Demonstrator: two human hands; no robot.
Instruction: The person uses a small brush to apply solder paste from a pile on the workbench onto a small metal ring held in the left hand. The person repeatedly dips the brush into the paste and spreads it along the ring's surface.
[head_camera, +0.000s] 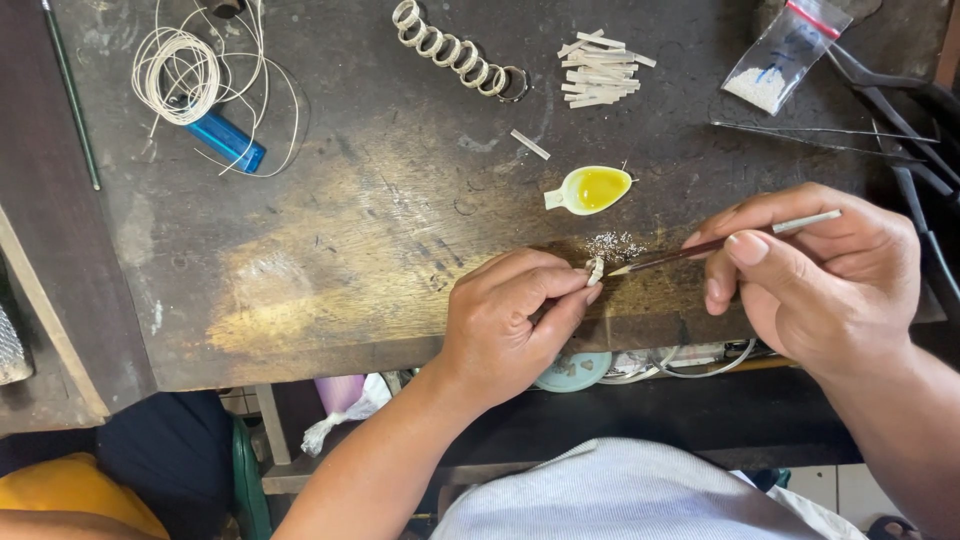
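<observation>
The ring (595, 270), apparently a small white band, is sitting at the bench's (330, 250) front edge, pinched in the left hand (510, 325). The right hand (810, 275) is gripping a brush (720, 243), its tip just beside the ring. A spoon (590, 189) of yellow liquid is lying just beyond, with white sticks (598, 70) farther back.

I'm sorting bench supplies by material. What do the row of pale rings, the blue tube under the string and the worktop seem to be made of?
The row of pale rings looks like matte, whitish metal, possibly unpolished silver; I can't be sure. The blue tube looks like glossy translucent plastic. The dark worktop seems to be worn wood, scuffed and stained, with a paler rubbed patch.
</observation>
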